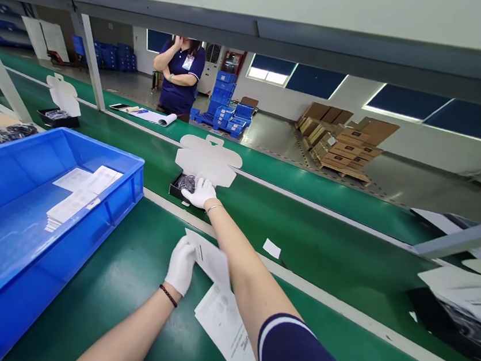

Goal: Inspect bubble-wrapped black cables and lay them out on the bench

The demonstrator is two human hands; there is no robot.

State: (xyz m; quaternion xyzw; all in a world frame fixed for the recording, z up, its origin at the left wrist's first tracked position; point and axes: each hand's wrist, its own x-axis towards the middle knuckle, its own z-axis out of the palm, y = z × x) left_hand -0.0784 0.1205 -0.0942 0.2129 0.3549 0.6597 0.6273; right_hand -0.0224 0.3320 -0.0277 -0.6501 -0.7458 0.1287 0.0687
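The right hand (200, 192) rests with bent fingers on a dark bagged item (187, 182) inside the small black box (176, 189), whose white flap (208, 158) stands open; whether it grips is unclear. The left hand (181, 263) pinches a leaflet (214, 261) above the green surface (124, 283). To the left, the blue bin (87, 232) holds a few paper sheets (86, 186).

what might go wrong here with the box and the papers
1. The right hand is stretched far out to the open black box on the green belt; a nudge may shove it askew.
2. The right forearm crosses the leaflet pinched by the left hand, so it could crease it or drag the loose sheet beneath.
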